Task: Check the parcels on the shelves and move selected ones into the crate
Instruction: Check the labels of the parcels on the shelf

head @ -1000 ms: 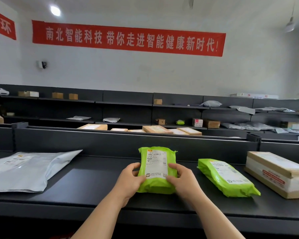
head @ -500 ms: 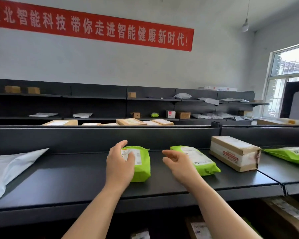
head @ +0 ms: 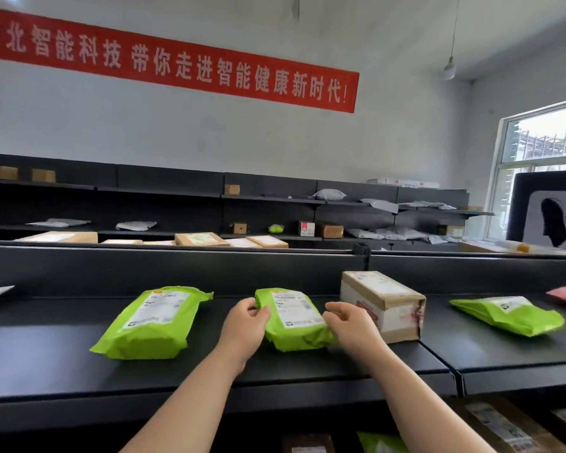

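Left hand (head: 246, 325) cups the near-left edge of the middle lime-green plastic mailer pouch (head: 293, 318), fingers curled on it. Right hand (head: 348, 323) touches its right edge, fingers half bent; firm grip cannot be told. Pouch lies flat on the black metal shelf (head: 62, 348), label up, between 1 matching green pouch (head: 151, 322) and a taped cardboard box (head: 384, 304). Step judged: label check. Next: lift or tilt to read. Crate not in view.

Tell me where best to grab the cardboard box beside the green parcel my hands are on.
Probably across the cardboard box by its two long sides, coming from above. Its top is clear, but the middle green parcel and right hand crowd its left end.
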Demonstrator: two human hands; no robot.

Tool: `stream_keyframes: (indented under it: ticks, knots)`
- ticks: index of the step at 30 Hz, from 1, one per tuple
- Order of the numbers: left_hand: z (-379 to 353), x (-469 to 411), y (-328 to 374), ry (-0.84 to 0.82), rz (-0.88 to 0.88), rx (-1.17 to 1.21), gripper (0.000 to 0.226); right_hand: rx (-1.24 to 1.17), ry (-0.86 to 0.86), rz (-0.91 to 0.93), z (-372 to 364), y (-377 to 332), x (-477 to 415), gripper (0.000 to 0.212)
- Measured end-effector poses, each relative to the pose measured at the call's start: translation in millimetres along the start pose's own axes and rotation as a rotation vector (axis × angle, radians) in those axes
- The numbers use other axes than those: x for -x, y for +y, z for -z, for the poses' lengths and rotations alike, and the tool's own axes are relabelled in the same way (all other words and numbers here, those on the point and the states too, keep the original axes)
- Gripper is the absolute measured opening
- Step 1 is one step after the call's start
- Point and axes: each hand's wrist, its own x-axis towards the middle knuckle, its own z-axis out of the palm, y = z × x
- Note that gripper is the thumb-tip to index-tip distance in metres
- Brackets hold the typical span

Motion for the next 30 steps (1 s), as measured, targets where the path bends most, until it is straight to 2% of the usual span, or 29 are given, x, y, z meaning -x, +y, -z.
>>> stream_keyframes:
  ticks: [6, 11, 16, 30]
  knots:
    - [-15.0, -2.9, -18.3, 0.050, -0.063, -0.141, 0.017, -0.051, -0.088, 0.079, -14.0, 17.2, -21.8, 0.032]
    - [-8.6, -7.7, -28.6, 0.017, -0.007, 0.119, 0.026, -0.241, -0.155, 0.113, -19.0, 33.0, -28.6, 0.031]
    - [-7.3, -4.5, -29.8, 0.045, -0.007, 0.199, 0.027, -0.414, -0.199, 0.131, -16.4, 41.3, -28.5, 0.040]
    - [-7.8, -4.8, -32.5, 0.073, -0.031, 0.250, 0.029, -0.334, -0.228, 0.192, -18.7, 44.2, -27.1, 0.043]
